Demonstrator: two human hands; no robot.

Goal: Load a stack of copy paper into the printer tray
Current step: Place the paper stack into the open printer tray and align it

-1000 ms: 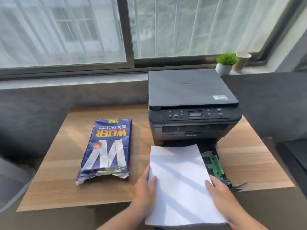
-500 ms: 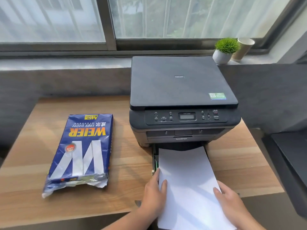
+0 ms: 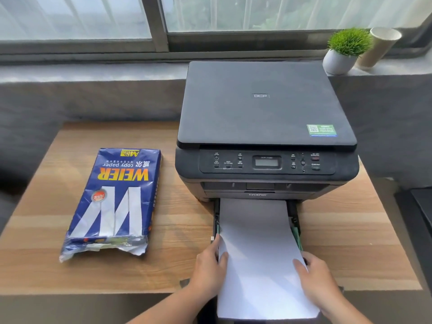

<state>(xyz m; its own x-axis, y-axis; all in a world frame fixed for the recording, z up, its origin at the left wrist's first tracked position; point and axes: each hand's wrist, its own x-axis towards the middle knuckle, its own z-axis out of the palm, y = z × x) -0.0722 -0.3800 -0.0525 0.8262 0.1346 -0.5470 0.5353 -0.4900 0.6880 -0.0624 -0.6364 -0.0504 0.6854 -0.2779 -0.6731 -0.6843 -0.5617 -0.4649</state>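
Bright window [image 3: 257,12] daylight; edges seemingly warped.

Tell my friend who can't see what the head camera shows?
Two hands, left hand and right hand, slide white paper into the black printer's open tray. A torn blue paper pack lies left on the wooden table.
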